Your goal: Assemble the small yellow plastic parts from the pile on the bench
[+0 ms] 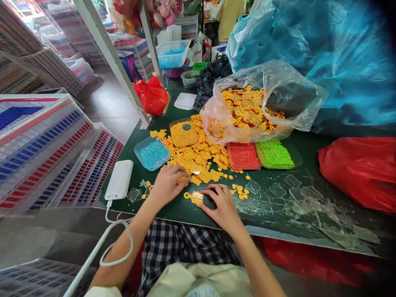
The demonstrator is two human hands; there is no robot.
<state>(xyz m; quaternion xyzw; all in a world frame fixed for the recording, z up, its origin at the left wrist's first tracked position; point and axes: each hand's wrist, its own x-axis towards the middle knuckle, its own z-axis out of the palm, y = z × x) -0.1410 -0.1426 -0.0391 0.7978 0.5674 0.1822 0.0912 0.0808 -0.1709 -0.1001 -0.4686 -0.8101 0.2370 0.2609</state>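
The left hand (pixel 168 183) lies palm-down at the near edge of the pile of yellow pieces (pixel 198 156), fingers curled onto it; whether it pinches one piece I cannot tell. The right hand (pixel 221 204) rests on the table (pixel 182 210) with bent, loosely spread fingers, their tips against a single yellow piece (pixel 196 197) that lies between the two hands, apart from the pile. It is not closed around the piece.

The risks, as I judge them: the blue bead tray (pixel 154 154) sits just beside the left hand, and a careless sweep of the wrist could tip it and scatter beads among the pieces. The small yellow discs (pixel 239 189) lie loose near the right hand and could be brushed toward the table edge. The cable (pixel 114 247) from the power bank (pixel 119 179) loops under the left forearm and could snag it.

Both palms face down, so what is under the fingers stays hidden. The clear covers (pixel 297 194) barely show against the table, and the single piece seems to carry something shiny that I cannot make out. The clear bag (pixel 262 103) veils much of what it holds
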